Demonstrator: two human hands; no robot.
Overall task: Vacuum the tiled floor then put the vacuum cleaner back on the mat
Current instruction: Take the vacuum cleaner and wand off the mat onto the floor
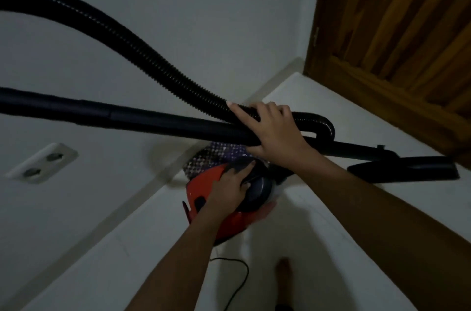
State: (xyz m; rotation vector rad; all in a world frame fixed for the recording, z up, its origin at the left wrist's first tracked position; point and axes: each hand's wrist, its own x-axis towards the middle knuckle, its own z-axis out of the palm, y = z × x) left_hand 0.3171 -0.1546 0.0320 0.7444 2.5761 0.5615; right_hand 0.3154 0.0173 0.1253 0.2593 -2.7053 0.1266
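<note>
A red and black canister vacuum cleaner [204, 191] stands in the corner of the white tiled floor [331, 247], partly on a purple patterned mat [216, 155]. My left hand [229, 191] grips the black handle on top of the canister. My right hand [270, 129] is wrapped around the black wand [127, 117] and the ribbed hose [114, 35] together. The floor head [402, 170] lies on the tiles to the right. The hose arcs up and off to the left.
A white wall with a double socket [42, 163] is at the left. A wooden door [397, 30] closes the right side. The black power cord [239, 280] trails over the tiles near my bare foot [284, 272].
</note>
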